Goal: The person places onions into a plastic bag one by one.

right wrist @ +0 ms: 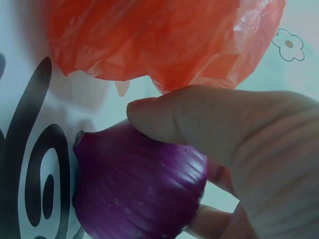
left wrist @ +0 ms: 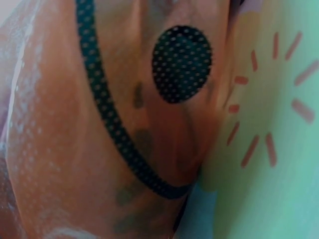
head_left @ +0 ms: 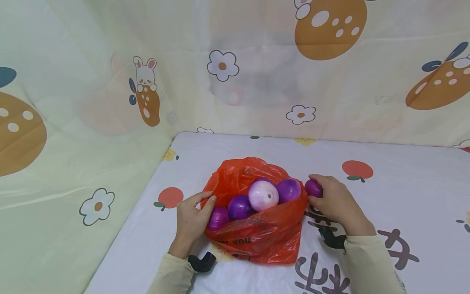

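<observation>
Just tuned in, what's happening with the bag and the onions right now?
A person is working at a red bag of purple onions on the table. The left hand holds the bag's left edge, keeping it open; several onions sit inside. The right hand grips one onion on the table, just outside the bag's right side.

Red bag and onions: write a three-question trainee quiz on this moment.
1. True or false: the right hand grips a purple onion outside the red bag.
2. Which hand holds the bag's rim? A left hand B right hand
3. Fill in: the pale onion in the bag lies between ___ ones.

Key: 1 true; 2 A; 3 purple
</observation>
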A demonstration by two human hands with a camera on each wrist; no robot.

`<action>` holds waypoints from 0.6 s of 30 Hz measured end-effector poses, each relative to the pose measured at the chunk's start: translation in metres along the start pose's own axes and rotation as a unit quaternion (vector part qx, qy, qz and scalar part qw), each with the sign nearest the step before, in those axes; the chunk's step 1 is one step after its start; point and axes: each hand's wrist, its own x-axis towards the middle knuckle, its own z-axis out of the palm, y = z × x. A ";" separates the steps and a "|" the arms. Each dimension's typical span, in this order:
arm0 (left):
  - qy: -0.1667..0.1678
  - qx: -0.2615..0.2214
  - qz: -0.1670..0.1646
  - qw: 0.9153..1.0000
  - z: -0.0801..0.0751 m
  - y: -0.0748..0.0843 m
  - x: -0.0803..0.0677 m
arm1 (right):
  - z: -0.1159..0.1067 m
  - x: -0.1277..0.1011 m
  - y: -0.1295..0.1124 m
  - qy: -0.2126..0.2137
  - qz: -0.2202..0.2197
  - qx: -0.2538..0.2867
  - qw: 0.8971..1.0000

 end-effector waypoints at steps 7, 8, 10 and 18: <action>-0.002 0.000 -0.002 1.000 0.000 0.000 0.000 | -0.002 -0.001 0.003 0.014 0.007 -0.003 1.000; -0.002 0.000 -0.003 1.000 0.001 0.000 0.000 | -0.003 -0.001 0.003 0.017 0.007 -0.003 1.000; -0.003 0.001 -0.003 1.000 0.001 0.000 0.000 | -0.005 -0.002 0.002 0.020 0.009 -0.002 1.000; -0.003 0.001 -0.002 1.000 0.001 -0.001 0.000 | -0.012 -0.005 -0.005 0.042 0.009 0.013 0.999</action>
